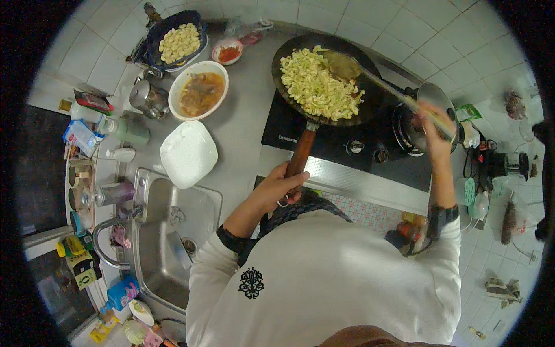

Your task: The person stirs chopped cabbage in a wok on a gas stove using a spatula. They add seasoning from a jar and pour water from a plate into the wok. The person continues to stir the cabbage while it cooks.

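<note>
My left hand (279, 186) grips the brown wooden handle (301, 152) of a dark wok (299, 113) on the gas hob. In the wok lies a heap of chopped cauliflower (321, 86), pale green and cream, gathered toward its left side. My right hand (435, 126), a little blurred, holds a long-handled spatula (390, 89). The spatula's broad head rests at the far edge of the cauliflower, inside the wok. Part of the wok's right side is in shadow.
Left of the hob are a white square plate (188, 154), a bowl of brown broth (203, 93), a small bowl of red seasoning (229, 53) and a basket of garlic-like cloves (180, 43). A lidded pot (427, 117) occupies the right burner. The steel sink (169, 277) is at lower left.
</note>
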A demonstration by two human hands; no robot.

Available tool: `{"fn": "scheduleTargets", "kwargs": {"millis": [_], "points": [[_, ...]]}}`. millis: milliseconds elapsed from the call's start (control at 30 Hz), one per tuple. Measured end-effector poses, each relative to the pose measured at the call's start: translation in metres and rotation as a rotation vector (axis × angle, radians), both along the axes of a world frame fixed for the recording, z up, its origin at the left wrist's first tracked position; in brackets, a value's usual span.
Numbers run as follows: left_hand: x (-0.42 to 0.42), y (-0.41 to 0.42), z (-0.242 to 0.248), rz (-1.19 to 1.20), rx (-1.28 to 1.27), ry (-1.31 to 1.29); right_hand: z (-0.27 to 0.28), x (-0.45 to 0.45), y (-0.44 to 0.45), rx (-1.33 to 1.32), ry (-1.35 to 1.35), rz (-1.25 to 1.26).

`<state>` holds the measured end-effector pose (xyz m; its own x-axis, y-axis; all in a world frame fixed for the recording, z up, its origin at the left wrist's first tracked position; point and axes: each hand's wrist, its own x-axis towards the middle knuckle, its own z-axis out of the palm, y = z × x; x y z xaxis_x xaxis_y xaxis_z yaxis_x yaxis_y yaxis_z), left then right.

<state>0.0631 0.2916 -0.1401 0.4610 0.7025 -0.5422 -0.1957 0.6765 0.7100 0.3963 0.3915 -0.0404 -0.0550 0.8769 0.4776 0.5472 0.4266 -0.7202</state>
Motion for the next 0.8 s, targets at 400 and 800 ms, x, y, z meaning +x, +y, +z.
{"fn": "scheduleTargets", "kwargs": {"millis": [400,800], "points": [[0.0,0.0,0.003,0.056,-0.004,0.05,-0.008,0.038,0.057,-0.268,0.712,-0.223],[0.003,-0.003,0.005,0.116,-0.051,0.058,-0.02,0.049,0.041,-0.173,0.717,-0.278]]}}
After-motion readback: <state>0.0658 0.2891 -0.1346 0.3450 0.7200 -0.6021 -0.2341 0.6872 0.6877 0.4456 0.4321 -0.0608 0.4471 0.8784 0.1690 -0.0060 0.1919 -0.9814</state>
